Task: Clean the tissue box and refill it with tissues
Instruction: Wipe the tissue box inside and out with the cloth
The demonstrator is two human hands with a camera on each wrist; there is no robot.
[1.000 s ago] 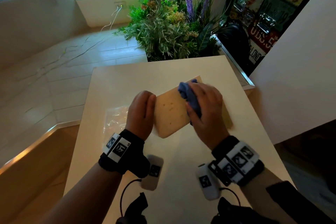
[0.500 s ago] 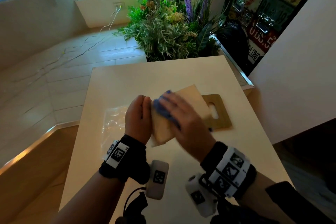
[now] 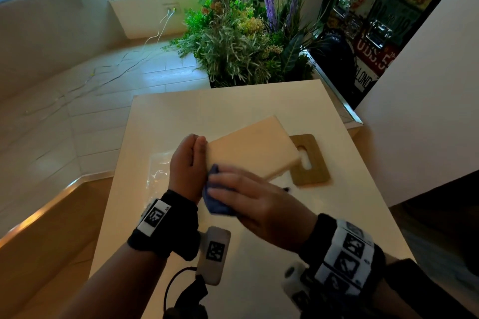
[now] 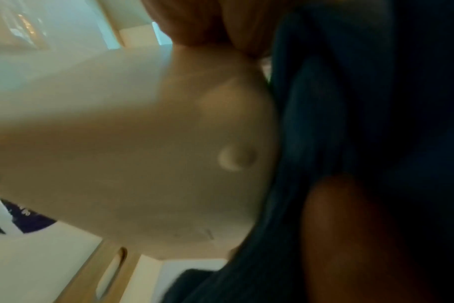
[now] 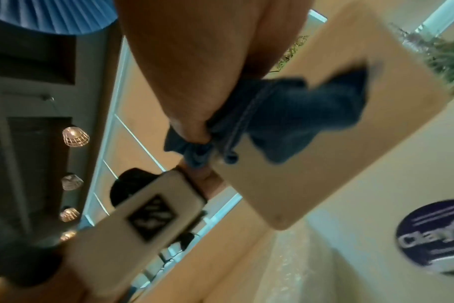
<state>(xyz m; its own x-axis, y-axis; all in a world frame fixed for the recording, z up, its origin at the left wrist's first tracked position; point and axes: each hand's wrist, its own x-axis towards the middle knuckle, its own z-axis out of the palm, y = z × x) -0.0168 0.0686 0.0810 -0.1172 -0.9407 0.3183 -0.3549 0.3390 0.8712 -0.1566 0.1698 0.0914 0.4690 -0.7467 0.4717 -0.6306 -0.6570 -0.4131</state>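
A cream tissue box (image 3: 254,147) is held tilted above the white table (image 3: 259,101), its flat underside facing me. My left hand (image 3: 186,163) grips the box's near left end, fingers curled round the edge. My right hand (image 3: 248,197) presses a bunched blue cloth (image 3: 215,199) against the box's near corner, close to the left hand. In the right wrist view the blue cloth (image 5: 277,123) is pinched under the fingers against the box (image 5: 337,143). The left wrist view is filled by the blurred box (image 4: 143,153) and the dark cloth (image 4: 350,102).
A wooden lid with an oval slot (image 3: 308,160) lies flat on the table right of the box. A clear plastic tissue pack (image 3: 158,171) lies at the table's left side. A large planter of greenery (image 3: 246,46) stands beyond the far edge. A white wall (image 3: 427,111) rises on the right.
My right hand has drawn the blue cloth from the box's far end down across its face to the near corner. The left hand keeps its hold, and the wooden lid has come into view.
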